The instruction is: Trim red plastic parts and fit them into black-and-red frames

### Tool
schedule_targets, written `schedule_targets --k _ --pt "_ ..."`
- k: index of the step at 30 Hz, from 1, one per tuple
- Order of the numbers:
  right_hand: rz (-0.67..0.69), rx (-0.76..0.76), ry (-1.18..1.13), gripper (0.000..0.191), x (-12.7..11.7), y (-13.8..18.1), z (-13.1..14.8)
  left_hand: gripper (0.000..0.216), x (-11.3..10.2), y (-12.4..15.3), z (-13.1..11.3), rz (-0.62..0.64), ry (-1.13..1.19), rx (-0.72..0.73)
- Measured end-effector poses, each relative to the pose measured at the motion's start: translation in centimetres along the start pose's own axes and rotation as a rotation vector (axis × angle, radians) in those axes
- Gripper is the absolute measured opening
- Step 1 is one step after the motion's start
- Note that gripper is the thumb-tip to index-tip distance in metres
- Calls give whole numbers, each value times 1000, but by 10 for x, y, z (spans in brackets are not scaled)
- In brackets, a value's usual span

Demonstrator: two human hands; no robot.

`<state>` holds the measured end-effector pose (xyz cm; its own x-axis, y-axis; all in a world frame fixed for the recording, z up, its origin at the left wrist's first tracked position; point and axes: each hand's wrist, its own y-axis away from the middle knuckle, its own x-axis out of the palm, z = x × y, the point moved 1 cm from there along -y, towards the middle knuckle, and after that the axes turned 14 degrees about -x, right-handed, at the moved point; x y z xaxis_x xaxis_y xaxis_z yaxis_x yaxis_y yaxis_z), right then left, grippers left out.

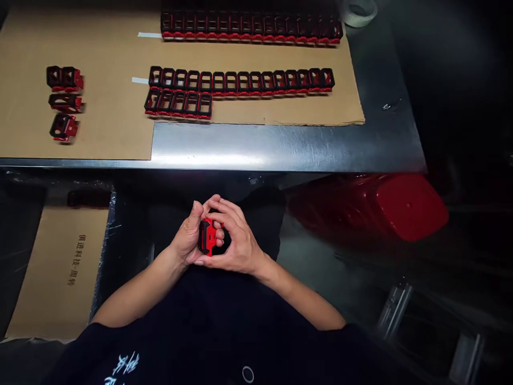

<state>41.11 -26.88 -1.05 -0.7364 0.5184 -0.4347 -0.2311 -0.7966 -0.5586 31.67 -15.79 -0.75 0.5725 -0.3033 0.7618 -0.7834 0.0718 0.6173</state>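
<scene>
Between my two hands, in front of my body and below the table edge, is a small red and black plastic frame (209, 237). My left hand (189, 232) grips it from the left, its thumb pointing up beside the black side. From the right, my right hand (240, 240) curls around the red side, thumb along the bottom and fingers over the top. Parts of the frame are hidden behind the fingers. Similar frames stand in a long row (240, 83) on the table, with a shorter row (178, 104) in front of it.
Cardboard (108, 101) covers much of the metal table (280, 147). Another row of frames (252, 27) is at the back, a few loose frames (64, 101) at the left. Tape roll (360, 13) lies at the back right. A red plastic stool (412, 206) and a cardboard box (60, 267) flank me.
</scene>
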Motion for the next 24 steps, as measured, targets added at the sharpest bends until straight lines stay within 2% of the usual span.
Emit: schedule_targets --k 4,7,9,11,14,19,24 --pt "-15 -17 30 81 -1 0 2 53 1 -5 6 -3 -3 -40" --pt "-2 -51 8 79 -2 -3 3 57 0 -5 9 -23 -43 2" --pt "19 -25 12 78 -3 -3 3 63 -4 0 10 -72 -103 32" --pt "29 21 39 78 -4 -1 3 60 -9 10 9 -106 -186 69" --pt "40 56 80 79 -4 3 4 51 -17 27 6 -49 -331 95" --pt "94 60 95 76 -2 4 8 68 -25 45 1 68 -519 58" --pt "65 14 54 77 -5 3 11 71 -25 47 -1 28 -586 61"
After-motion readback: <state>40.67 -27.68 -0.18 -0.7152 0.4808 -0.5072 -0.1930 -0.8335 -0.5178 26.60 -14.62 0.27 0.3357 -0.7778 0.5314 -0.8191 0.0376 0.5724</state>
